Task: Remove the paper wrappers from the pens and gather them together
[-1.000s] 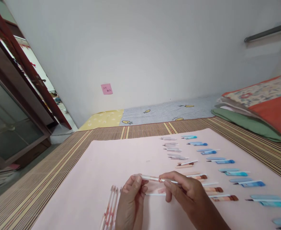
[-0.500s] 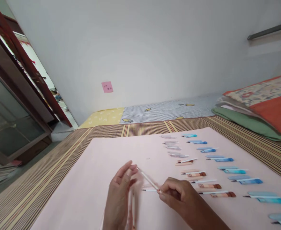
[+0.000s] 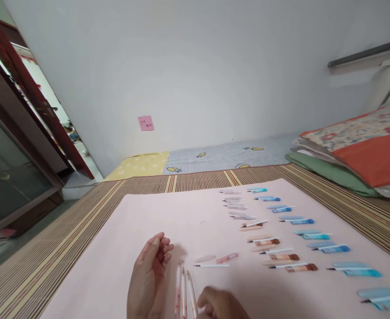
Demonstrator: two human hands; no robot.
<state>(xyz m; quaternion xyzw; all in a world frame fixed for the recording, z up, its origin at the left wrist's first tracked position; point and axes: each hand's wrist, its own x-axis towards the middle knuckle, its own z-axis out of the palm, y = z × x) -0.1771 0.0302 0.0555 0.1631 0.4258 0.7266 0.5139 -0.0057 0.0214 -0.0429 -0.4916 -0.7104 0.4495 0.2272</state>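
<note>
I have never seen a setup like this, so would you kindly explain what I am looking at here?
There is no machine here: the two bare hands belong to a person wearing the camera on their head. Every picture comes from that one camera, looking forward and down.

A pale pink sheet lies on a striped mat. On its right side are rows of pen-like parts: blue pieces, brown-and-orange pieces and greyish pieces. Nearer the middle lie a white rod and a reddish clear tube.

The left hand, loosely curled, shows nothing in its grasp. The right hand is beside some slim pens; whether it grips one is unclear.
</note>
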